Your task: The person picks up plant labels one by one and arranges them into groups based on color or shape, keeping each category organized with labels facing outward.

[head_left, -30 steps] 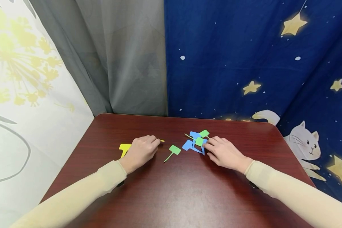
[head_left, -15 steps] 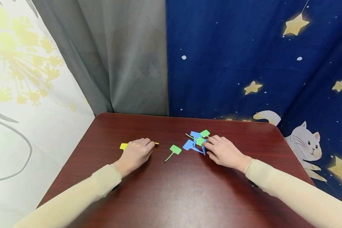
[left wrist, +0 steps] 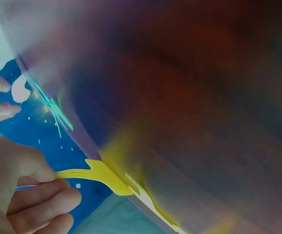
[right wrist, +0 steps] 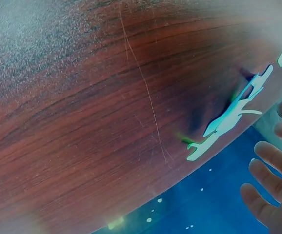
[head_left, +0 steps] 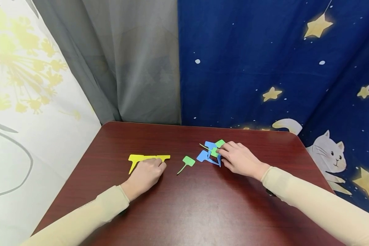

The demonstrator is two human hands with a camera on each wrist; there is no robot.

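My left hand (head_left: 146,172) pinches the stem of a yellow T-shaped plant label (left wrist: 104,178) between thumb and forefinger. The label's head lines up with a second yellow plant label (head_left: 135,158) on its left, partly covered by the hand. My right hand (head_left: 240,157) hovers at the right side of a loose pile, its fingers spread and loosely bent in the right wrist view. Blue plant labels (head_left: 202,156) and green plant labels (head_left: 215,152) overlap in that pile. Between the hands lies a single green plant label (head_left: 189,161), stem toward me.
The dark red-brown wooden table (head_left: 196,212) has rounded far corners. Behind it hang a grey curtain (head_left: 147,68) and a blue star-patterned curtain (head_left: 227,85). A white patterned cloth (head_left: 27,136) hangs on the left.
My left hand has moved left and toward me with the yellow label, whose head now shows beside the other yellow one. The right hand has shifted only slightly over the pile.
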